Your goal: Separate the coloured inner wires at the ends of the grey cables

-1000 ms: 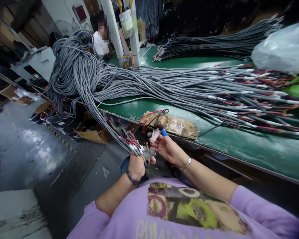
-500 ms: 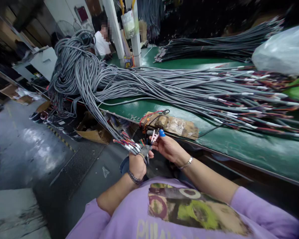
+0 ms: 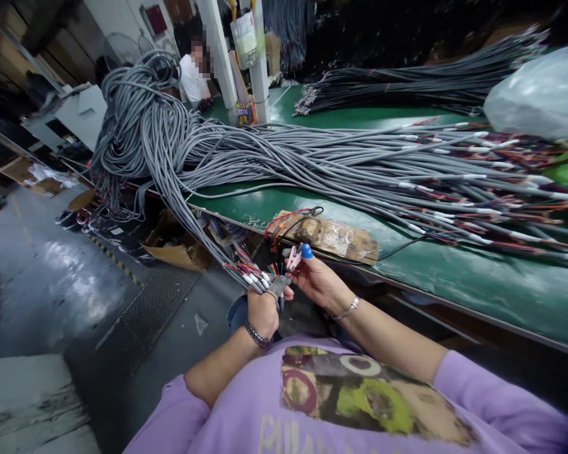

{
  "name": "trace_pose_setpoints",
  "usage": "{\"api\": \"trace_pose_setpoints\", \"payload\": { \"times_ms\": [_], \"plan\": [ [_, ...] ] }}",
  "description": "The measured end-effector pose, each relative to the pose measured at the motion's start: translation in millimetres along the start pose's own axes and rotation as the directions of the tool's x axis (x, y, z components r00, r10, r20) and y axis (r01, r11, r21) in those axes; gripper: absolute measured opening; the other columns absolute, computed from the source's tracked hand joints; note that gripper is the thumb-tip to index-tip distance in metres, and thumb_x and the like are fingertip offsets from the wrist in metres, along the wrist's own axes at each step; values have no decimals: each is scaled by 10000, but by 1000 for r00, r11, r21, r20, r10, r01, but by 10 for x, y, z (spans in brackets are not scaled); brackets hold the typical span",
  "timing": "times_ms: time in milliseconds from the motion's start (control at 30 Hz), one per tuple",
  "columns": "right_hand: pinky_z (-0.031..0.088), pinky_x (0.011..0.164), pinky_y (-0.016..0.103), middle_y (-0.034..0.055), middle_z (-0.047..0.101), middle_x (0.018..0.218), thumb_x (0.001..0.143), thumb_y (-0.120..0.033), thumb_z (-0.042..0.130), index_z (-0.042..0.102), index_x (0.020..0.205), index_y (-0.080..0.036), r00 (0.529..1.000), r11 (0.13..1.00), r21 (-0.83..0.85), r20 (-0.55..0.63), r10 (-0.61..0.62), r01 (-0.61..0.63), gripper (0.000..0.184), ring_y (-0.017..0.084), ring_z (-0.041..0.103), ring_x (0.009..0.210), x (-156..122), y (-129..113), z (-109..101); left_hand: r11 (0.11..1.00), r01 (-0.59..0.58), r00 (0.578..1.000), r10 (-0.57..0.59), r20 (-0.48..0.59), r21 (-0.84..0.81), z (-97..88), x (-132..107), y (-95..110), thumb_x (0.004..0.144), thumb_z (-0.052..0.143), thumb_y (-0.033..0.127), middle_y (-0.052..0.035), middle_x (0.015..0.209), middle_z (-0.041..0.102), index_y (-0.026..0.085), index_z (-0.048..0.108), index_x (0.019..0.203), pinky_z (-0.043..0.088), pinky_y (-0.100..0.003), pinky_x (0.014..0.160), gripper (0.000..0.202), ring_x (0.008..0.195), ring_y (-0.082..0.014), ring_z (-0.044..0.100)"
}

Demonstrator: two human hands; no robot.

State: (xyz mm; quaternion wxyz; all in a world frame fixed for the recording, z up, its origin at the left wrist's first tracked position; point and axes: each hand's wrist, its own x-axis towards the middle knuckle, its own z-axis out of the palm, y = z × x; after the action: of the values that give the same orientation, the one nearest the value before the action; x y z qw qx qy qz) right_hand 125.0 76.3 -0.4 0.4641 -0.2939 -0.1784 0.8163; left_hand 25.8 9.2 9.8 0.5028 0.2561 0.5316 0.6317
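Note:
My left hand [image 3: 264,312] is closed around several grey cables [image 3: 203,238], just in front of the bench edge. White sleeves and loose coloured wire ends [image 3: 250,268] stick out above its fist, and its thumb has a grey wrap. Close beside it, my right hand [image 3: 317,280] pinches a small pink clip [image 3: 294,258] by the stripped wire tips. A blue cover sits on the right thumb. Fingers hide which wire, if any, the clip touches.
A large heap of grey cables [image 3: 265,151] stretches along the green bench [image 3: 492,296]. Near the bench edge lies a taped wooden board [image 3: 334,238] with red and black leads. Behind are black cables [image 3: 397,85], a plastic bag [image 3: 539,94] and a seated person [image 3: 193,79]. Below sits a cardboard box [image 3: 177,249].
Both hands stay close together, with the left hand and its cable ends shifted slightly right. The pink clip has turned a little in my right fingers.

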Motion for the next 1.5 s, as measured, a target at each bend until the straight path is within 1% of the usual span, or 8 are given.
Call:
{"api": "trace_pose_setpoints", "payload": {
  "times_ms": [200,333,500,700,1000,1133,1333,1500],
  "plan": [
    [473,638,264,14,637,733,647,-623,674,623,725,-194,992,991,-99,84,95,-86,439,119,564,642,-143,-18,-155,999,-34,999,34,11,5,-59,-43,19,656,697,299,-16,474,596,135,617,516,429,-228,467,230,451,-109,549],
    [457,642,274,3,623,732,586,-494,783,627,772,-185,991,950,-312,130,19,22,394,109,534,617,-290,-3,-218,999,-45,999,45,16,21,-104,-73,-13,661,698,294,-8,474,598,145,614,527,438,-235,503,216,459,-109,551],
    [388,573,264,-18,584,559,715,-417,713,566,713,-177,972,821,-539,224,-75,188,281,118,534,535,-412,-25,-88,993,-25,988,6,153,119,-152,-85,-37,678,702,355,-21,482,603,141,643,549,432,-242,505,256,467,-119,547],
    [376,506,267,-29,568,492,733,-443,684,516,705,-188,964,835,-530,265,-2,148,306,134,542,443,-441,-18,-9,978,-5,943,-66,326,210,-211,-77,-17,673,715,384,-28,472,595,127,669,569,423,-244,493,281,440,-110,522],
    [448,564,248,-21,562,609,652,-528,715,576,689,-181,998,960,-279,-61,-27,9,376,80,457,514,-241,-74,-147,1000,-4,995,4,100,-4,-120,-51,36,627,718,275,-5,474,597,146,671,568,399,-221,472,149,447,-99,529],
    [447,559,252,21,614,726,656,-574,692,631,768,-178,999,957,-290,31,39,-28,416,100,491,564,-181,-144,-84,1000,-18,997,18,73,1,-11,-57,116,633,704,280,-12,444,578,144,627,490,404,-226,467,212,439,-103,528],
    [383,523,237,16,576,623,721,-597,619,635,682,-179,947,776,-565,32,-319,280,420,106,439,541,-123,-117,-71,999,-20,999,18,44,36,52,-16,61,646,684,264,-11,437,567,145,620,469,405,-225,476,222,449,-102,529],
    [473,665,287,16,610,673,705,-617,627,656,757,-197,995,952,-292,57,-78,92,424,135,539,639,-58,-84,-67,1000,4,999,-4,39,15,50,22,10,640,682,251,-11,434,571,141,615,470,409,-225,466,214,434,-102,526]
  ]
}}
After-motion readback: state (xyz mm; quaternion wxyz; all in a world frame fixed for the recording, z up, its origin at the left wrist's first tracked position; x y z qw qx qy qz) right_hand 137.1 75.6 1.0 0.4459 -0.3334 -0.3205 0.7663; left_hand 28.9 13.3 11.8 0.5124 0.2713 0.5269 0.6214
